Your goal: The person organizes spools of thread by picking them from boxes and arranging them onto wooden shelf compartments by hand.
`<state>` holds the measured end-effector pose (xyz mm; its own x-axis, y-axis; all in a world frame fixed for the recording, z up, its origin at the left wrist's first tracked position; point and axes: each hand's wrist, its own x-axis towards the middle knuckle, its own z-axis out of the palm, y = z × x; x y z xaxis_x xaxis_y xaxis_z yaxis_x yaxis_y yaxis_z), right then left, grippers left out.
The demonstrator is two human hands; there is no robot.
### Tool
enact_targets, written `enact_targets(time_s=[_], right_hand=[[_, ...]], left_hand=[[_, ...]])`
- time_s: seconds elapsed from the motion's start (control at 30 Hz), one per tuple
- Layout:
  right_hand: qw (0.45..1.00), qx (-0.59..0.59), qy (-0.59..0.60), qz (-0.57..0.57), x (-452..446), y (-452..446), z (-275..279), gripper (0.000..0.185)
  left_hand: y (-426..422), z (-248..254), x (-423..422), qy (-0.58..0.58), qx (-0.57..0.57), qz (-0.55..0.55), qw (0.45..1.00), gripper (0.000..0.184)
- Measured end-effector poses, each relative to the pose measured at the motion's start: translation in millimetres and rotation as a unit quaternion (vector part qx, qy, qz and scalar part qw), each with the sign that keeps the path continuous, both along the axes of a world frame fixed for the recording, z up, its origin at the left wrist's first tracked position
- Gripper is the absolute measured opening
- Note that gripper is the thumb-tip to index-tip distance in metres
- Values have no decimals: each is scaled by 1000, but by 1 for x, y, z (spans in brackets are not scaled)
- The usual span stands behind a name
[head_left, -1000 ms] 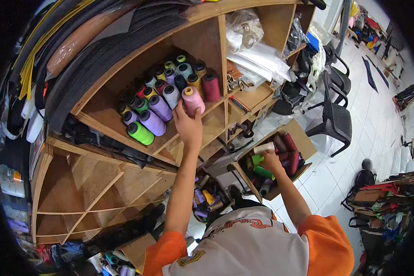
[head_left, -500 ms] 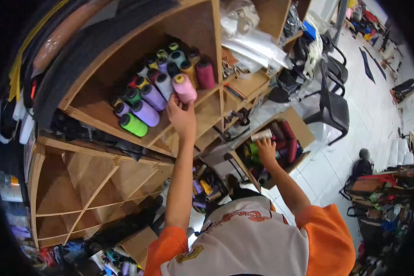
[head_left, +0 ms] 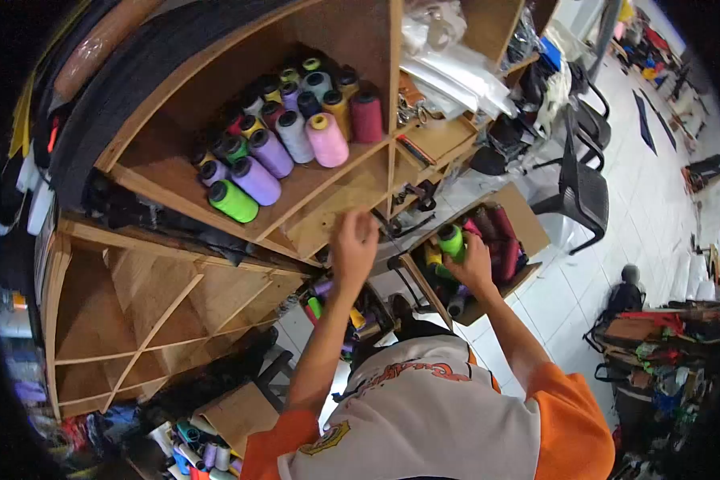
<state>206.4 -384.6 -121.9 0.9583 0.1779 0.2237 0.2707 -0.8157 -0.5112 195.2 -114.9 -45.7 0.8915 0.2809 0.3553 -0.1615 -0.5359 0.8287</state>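
Note:
My right hand (head_left: 478,266) is closed around a bright green thread cone (head_left: 450,240) in a cardboard box (head_left: 522,218) of thread cones. A dark red cone (head_left: 506,252) lies in the box beside that hand. In front of the shelf, my left hand (head_left: 354,250) is in the air, its fingers loosely bent and slightly blurred, with no thread visible in them. A pink cone (head_left: 327,142) stands at the front of the wooden shelf compartment (head_left: 156,132), among rows of purple, grey, green, yellow and crimson cones. Another green cone (head_left: 233,202) is at the front left corner.
A lower wooden rack (head_left: 96,320) with dividers is at left. Another container of thread (head_left: 352,320) sits below my left arm, and more spools (head_left: 208,456) lie at bottom left. A black chair (head_left: 572,192) stands past the box on the white tiled floor (head_left: 624,212).
My left hand has let go of the pink cone on the shelf and moved down and right. My right hand, earlier on a pale cone in the box, now grips a green one.

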Motion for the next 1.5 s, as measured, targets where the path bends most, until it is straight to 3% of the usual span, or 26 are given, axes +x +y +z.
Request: enact_targets(time_s=[0.03, 0.1, 0.17, 0.23, 0.3, 0.37, 0.5, 0.53, 0.63, 0.67, 0.77, 0.9, 0.93, 1.0, 1.03, 1.13, 1.27, 1.37, 1.5], right_hand=[[997, 71, 22, -21, -2, 10, 18, 59], [973, 218, 82, -5, -1, 33, 50, 55], [895, 408, 180, 8, 6, 60, 74, 52], [844, 471, 255, 29, 11, 87, 119, 42], [635, 658, 402, 45, 20, 116, 133, 39], [524, 700, 484, 40, 25, 138, 145, 37], [494, 661, 554, 108, 21, 181, 138, 41], [477, 653, 580, 96, 21, 193, 133, 47], [512, 630, 575, 99, 24, 195, 143, 51], [567, 606, 554, 70, 26, 190, 139, 48], [726, 523, 431, 119, 35, 151, 120, 46], [829, 371, 413, 70, 48, 80, 44, 30], [891, 248, 371, 81, 54, 57, 11, 29], [964, 19, 255, 78, 45, 22, -20, 32], [978, -80, 182, 65, 35, 12, -27, 35], [941, -206, 257, 71, 17, -16, -49, 44], [938, -261, 205, 95, -11, -26, -76, 51], [942, -302, 127, 67, -15, -30, -108, 44], [924, -289, 250, 27, -9, -24, -69, 30]], left_hand=[[-6, -3, -11, 66, -58, -59, 994, 35], [-18, 14, -28, 91, -135, -118, 980, 39], [-16, 22, -39, 100, -153, -155, 971, 49], [-15, 34, -47, 66, -184, -167, 966, 56], [0, 59, -54, 40, -79, -157, 984, 63], [8, 73, -58, -28, 54, -92, 994, 63], [36, 78, -39, -107, 173, 22, 979, 61], [40, 84, -39, -64, 157, 41, 985, 59], [58, 101, -23, -109, 62, 89, 988, 59], [66, 109, -15, -74, 74, 104, 989, 59], [84, 123, 11, -110, 194, 114, 968, 59], [86, 117, 34, -55, 212, 115, 969, 61], [86, 111, 39, -53, 217, 120, 967, 62], [85, 103, 43, -69, 205, 125, 968, 61], [85, 99, 45, -76, 200, 129, 968, 61], [80, 86, 42, -116, 150, 157, 969, 59], [72, 65, 34, -53, 55, 172, 982, 53], [71, 32, 36, -52, 11, 199, 979, 48], [61, 28, 18, -69, -108, 176, 976, 43]])
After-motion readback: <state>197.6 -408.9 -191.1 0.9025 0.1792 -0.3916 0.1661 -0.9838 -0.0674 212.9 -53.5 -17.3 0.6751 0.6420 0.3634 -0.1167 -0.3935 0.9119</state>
